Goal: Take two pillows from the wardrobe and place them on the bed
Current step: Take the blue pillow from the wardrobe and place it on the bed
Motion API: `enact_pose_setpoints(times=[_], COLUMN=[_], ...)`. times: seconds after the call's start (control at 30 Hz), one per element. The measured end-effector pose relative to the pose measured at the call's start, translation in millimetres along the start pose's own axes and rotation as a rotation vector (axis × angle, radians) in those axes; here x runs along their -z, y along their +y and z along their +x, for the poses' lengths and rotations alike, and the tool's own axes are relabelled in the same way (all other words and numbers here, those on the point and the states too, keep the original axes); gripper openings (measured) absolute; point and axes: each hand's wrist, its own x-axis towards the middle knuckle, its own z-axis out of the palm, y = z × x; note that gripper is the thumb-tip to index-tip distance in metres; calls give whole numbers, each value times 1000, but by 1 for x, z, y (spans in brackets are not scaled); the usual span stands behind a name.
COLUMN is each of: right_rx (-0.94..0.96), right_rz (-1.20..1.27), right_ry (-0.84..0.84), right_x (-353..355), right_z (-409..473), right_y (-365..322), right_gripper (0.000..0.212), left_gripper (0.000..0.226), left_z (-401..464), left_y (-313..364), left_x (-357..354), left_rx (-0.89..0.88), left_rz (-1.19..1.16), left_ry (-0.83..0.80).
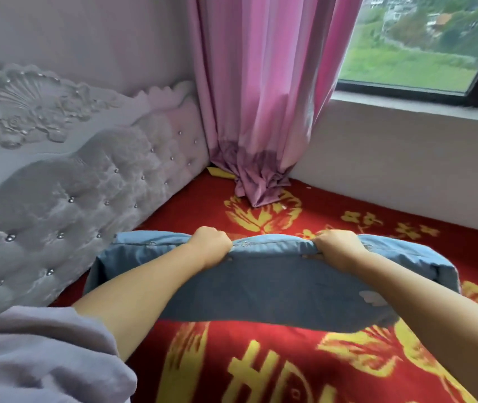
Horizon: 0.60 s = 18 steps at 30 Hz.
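A blue pillow point(275, 289) is held over the bed point(333, 370), which has a red cover with yellow flower patterns. My left hand point(211, 245) is closed on the pillow's far top edge, left of its middle. My right hand point(338, 247) grips the same edge further right. The pillow's near side hangs slightly above the cover and casts a shadow beneath. Its left end lies close to the headboard. A second pillow and the wardrobe are out of view.
A tufted white headboard point(92, 196) with studs and carved flowers runs along the left. A pink curtain point(261, 97) hangs in the far corner, its hem bunched on the bed. A white wall point(406, 158) under a window point(418, 45) borders the bed's far right side.
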Motion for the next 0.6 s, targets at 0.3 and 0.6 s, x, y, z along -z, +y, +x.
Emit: enact_pose_setpoints(times=[0.3,0.6], right_rx=[10,-53], right_rz=[-121,-146], right_ry=[74,-16], right_x=[38,52], right_z=[59,174], right_y=[16,-31], right_gripper=[25,53], left_gripper=[39,36], left_z=[48,114], left_y=[-41,-159], left_x=[11,-30], left_rx=[47,-30], left_rz=[-30,-127], left_ry=[14,-14])
